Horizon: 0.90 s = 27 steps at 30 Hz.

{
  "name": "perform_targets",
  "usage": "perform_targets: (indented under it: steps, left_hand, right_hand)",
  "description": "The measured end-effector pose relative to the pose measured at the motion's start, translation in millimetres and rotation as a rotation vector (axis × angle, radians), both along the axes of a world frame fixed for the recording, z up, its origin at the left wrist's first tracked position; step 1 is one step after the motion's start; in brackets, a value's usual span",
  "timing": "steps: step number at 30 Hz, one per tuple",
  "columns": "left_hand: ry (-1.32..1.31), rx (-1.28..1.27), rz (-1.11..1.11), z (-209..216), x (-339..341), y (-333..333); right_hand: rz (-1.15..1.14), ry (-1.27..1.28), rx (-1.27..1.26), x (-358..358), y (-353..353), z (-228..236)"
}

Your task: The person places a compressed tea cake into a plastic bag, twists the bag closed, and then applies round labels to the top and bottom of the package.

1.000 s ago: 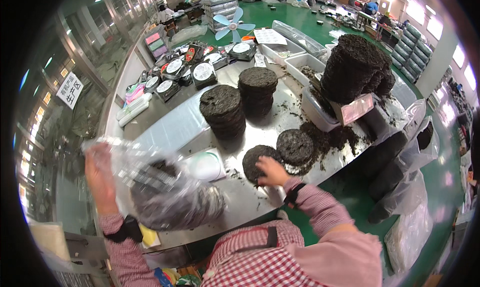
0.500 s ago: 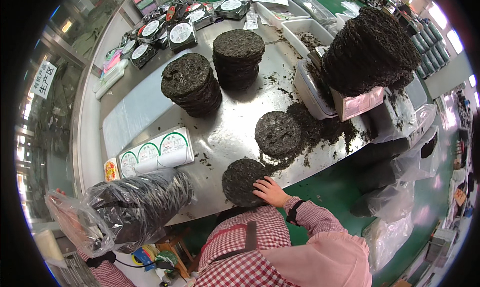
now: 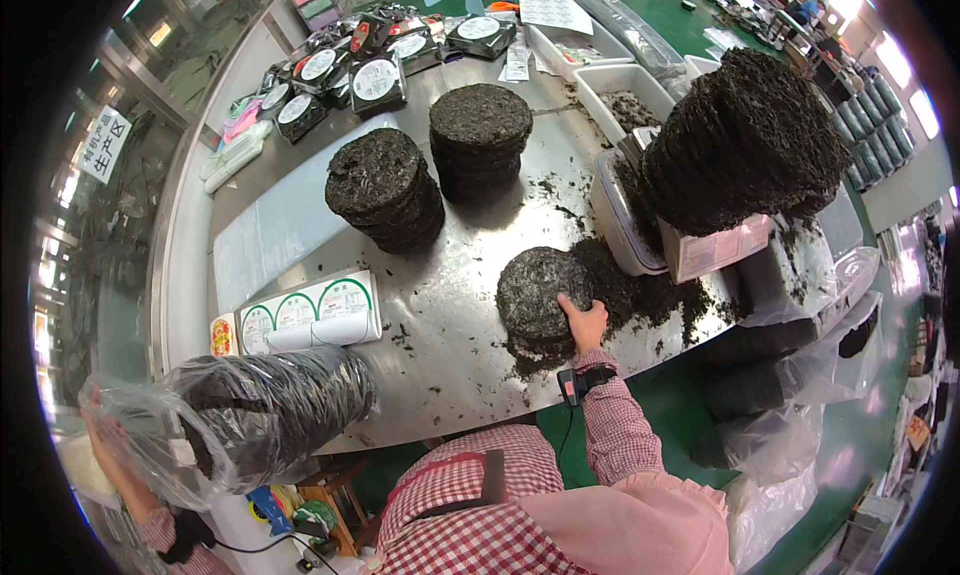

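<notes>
My right hand (image 3: 586, 323) grips the near right edge of a round dark dried seaweed cake (image 3: 540, 293) on the steel table (image 3: 440, 375), thumb on top and fingers mostly hidden. Loose seaweed crumbs (image 3: 660, 310) spread beside and below the cake. At the far left, my left hand (image 3: 118, 453) holds the open mouth of a clear plastic bag (image 3: 150, 415); plastic partly covers its fingers. A row of dark round cakes (image 3: 270, 410) lies sideways inside this bag. Two upright stacks of seaweed cakes, one nearer (image 3: 378, 180) and one farther (image 3: 480, 125), stand beyond.
At right, a large leaning seaweed stack (image 3: 745, 145) rests above a pink box (image 3: 718, 250), beside a plastic tub (image 3: 618, 220). Printed label sheets (image 3: 310, 315) and plastic film (image 3: 290, 220) lie at left. Packaged seaweed (image 3: 376, 82) piles up at the back.
My right hand has moved from a cake at the table's near edge to the one farther in. The near-edge cake no longer shows on the table. My left hand stays at the bag mouth.
</notes>
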<state>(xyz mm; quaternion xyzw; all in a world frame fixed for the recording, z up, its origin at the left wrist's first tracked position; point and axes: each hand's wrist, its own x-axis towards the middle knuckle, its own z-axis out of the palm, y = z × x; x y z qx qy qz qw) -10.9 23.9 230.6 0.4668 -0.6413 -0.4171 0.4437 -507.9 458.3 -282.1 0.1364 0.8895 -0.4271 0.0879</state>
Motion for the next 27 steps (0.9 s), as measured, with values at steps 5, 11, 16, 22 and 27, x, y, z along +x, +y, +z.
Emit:
perform_targets:
  steps: [5, 11, 16, 22, 27]
  left_hand:
    - [0.081, 0.116, -0.199, -7, 7, 80]
    - [-0.208, -0.160, 0.125, -85, -29, 160]
    - [0.175, 0.125, 0.116, -107, 7, 147]
    - [0.485, 0.269, 0.292, -60, 36, 210]
    - [0.632, 0.212, 0.241, -63, 70, 249]
  right_hand:
    - [0.062, -0.149, 0.000, -5, -6, 5]
    - [0.056, -0.219, -0.061, -24, -17, -4]
    - [0.044, -0.198, -0.456, -38, -15, -40]
    - [0.260, -0.084, -0.852, -11, -23, 21]
    - [0.513, -0.467, -1.185, 3, -95, 111]
